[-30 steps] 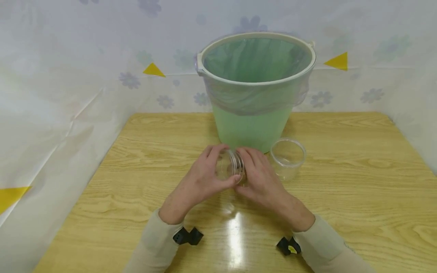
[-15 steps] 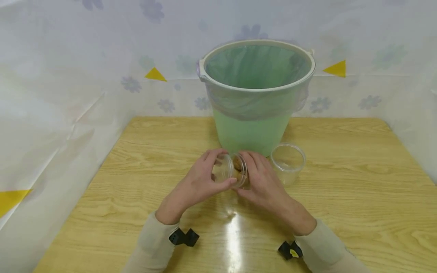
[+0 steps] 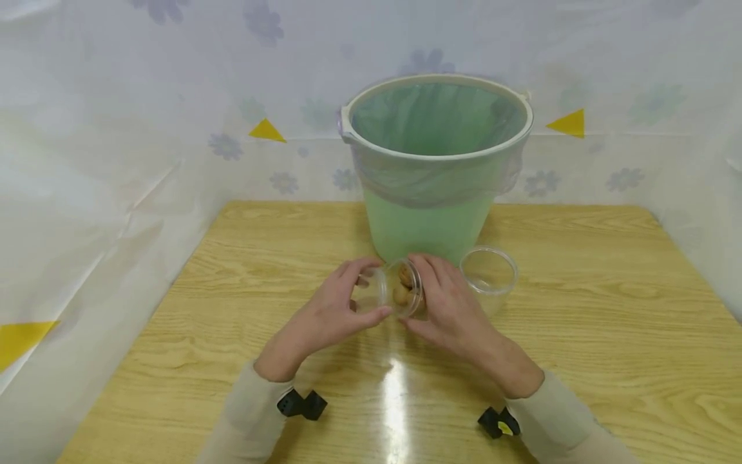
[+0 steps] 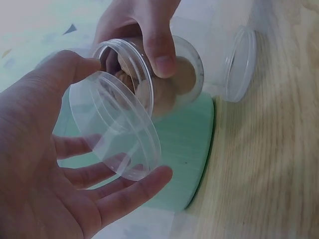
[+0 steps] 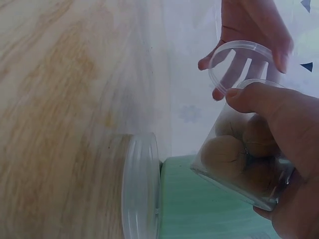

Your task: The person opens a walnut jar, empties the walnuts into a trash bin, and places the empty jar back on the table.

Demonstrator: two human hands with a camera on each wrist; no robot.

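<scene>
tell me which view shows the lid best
Left wrist: the lid shows whole, held in the left hand, clear of the jar. The right wrist view shows it small; the head view barely shows it.

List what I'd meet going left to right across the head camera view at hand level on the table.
Left hand → clear lid it holds → clear jar of brown nuts → right hand gripping the jar → empty clear cup standing on the wooden table.
</scene>
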